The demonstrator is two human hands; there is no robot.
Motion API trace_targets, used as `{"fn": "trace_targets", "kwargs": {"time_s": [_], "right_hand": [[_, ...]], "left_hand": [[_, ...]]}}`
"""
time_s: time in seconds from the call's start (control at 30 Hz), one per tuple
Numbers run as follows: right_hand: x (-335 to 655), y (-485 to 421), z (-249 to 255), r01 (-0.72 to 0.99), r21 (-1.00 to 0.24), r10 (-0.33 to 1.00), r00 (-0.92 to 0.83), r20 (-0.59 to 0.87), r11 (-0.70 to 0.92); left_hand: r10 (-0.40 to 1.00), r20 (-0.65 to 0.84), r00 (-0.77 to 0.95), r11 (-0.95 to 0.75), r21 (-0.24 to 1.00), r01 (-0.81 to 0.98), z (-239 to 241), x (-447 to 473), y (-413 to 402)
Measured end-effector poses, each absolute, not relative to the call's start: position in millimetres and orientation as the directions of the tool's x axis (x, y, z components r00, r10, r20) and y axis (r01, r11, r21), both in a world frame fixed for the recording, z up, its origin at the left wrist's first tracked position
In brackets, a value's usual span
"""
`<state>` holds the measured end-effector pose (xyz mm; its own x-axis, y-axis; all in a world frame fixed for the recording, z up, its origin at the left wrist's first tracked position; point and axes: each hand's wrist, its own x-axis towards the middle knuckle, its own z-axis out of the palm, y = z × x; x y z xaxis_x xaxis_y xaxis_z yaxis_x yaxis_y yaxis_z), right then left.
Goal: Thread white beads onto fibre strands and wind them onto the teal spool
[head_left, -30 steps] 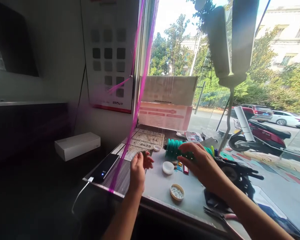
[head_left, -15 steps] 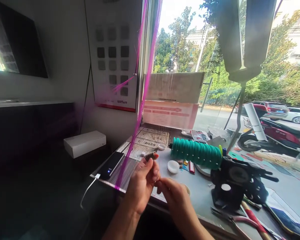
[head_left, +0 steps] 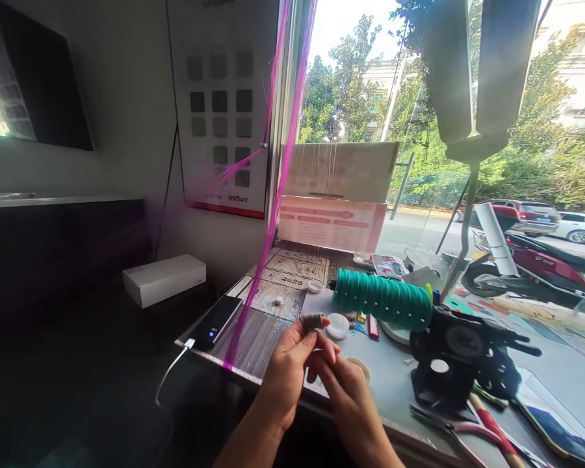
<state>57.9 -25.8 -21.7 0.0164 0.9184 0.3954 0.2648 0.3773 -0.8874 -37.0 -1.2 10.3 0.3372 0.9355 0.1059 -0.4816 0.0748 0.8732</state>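
Note:
My left hand point(head_left: 288, 370) is closed above the front edge of the table, and a brown wrap point(head_left: 313, 320) sits around one of its fingers with the fingertip bare. Its other fingers meet those of my right hand point(head_left: 345, 390), which is pinched shut. Whatever lies between the fingertips is too small or hidden to make out. Beyond the hands is a ribbed teal roll point(head_left: 383, 299) dotted with small white pins, mounted on a black clamp stand point(head_left: 468, 357). A small white dish point(head_left: 338, 326) lies just past my fingers.
Purple strands point(head_left: 260, 266) hang down to the table's left edge. A dark power bank point(head_left: 219, 323) with a white cable lies there. Pliers point(head_left: 461, 428) and a phone point(head_left: 558, 419) are at the right. A white box point(head_left: 166, 279) stands at the left; a window is behind.
My left hand has shifted right and slightly down, and its wrapped finger now points right over the dish. My right hand has moved only slightly, staying against the left.

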Motion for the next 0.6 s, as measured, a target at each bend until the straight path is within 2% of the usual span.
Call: {"fn": "trace_targets", "kwargs": {"time_s": [0.1,0.2,0.3,0.43,0.53,0.6], "right_hand": [[77,-34,-4,0.509,-0.766,0.895,-0.021,0.445,0.393],[98,-38,17,0.597,-0.709,0.869,0.04,0.493,0.375],[109,-33,31,0.485,-0.79,0.866,0.12,0.486,0.376],[106,-22,33,0.214,-0.92,0.922,0.137,0.361,0.328],[98,-19,30,0.073,-0.958,0.949,0.136,0.285,0.278],[95,-19,29,0.04,-0.967,0.955,0.15,0.257,0.253]], "left_hand": [[0.937,0.151,0.315,0.031,0.862,-0.506,10,-39,1],[0.933,0.121,0.34,0.05,0.89,-0.454,9,-40,0],[0.912,0.064,0.404,0.107,0.916,-0.386,4,-37,-3],[0.895,0.022,0.446,0.156,0.92,-0.359,-6,-27,-8],[0.905,0.017,0.426,0.144,0.928,-0.343,-14,-21,-10],[0.904,0.032,0.427,0.13,0.93,-0.344,-16,-18,-11]]}}
